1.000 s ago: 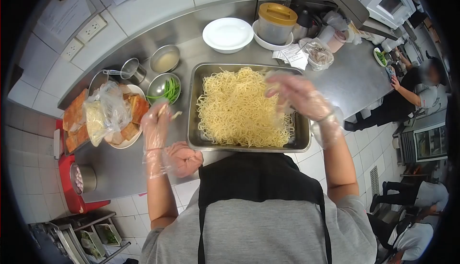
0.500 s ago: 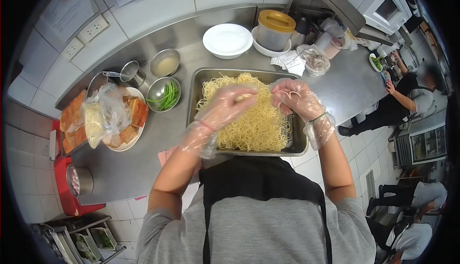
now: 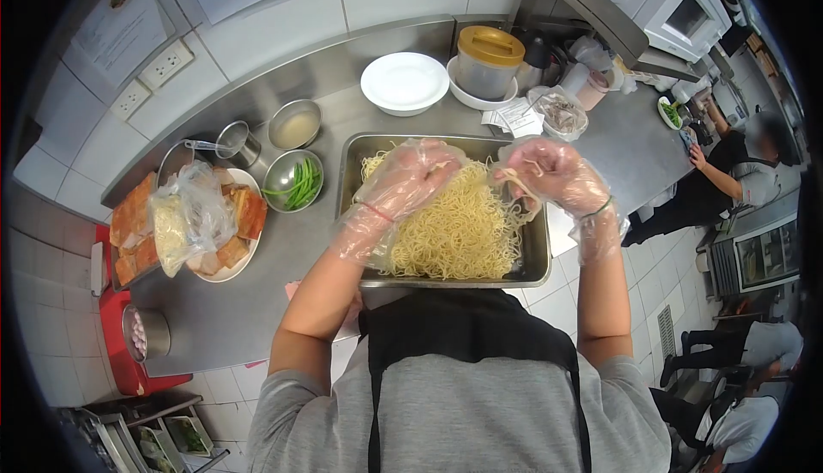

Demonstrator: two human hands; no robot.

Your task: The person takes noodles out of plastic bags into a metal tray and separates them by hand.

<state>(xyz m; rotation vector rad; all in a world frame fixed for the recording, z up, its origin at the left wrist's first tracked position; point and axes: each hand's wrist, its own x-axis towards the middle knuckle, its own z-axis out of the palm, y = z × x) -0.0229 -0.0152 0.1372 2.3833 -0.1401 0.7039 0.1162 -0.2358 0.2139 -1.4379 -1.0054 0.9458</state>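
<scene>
A rectangular metal tray [image 3: 537,254] holds a wide heap of thin yellow noodles [image 3: 454,233]. Both of my hands are in clear plastic gloves, raised over the tray's far half. My left hand [image 3: 407,180] is closed at the heap's far left, with a pale bit of noodle showing at its pinched fingertips. Over the right rim, my right hand [image 3: 551,174] is curled with its palm partly up. Several noodle strands lie across its fingers and dangle from them. Glove film and glare blur the exact grip of each hand.
Left of the tray are a bowl of green vegetable strips [image 3: 302,183], a bowl of cloudy liquid [image 3: 296,126] and a plate of reddish-brown slabs under a plastic bag [image 3: 206,216]. White plates [image 3: 403,83] and a yellow-lidded container [image 3: 489,57] stand behind. A person [image 3: 737,164] works at right.
My right hand has turned its palm upward and moved slightly right, with strands now hanging from it. My left hand's fingers have curled in more. The view has shifted slightly.
</scene>
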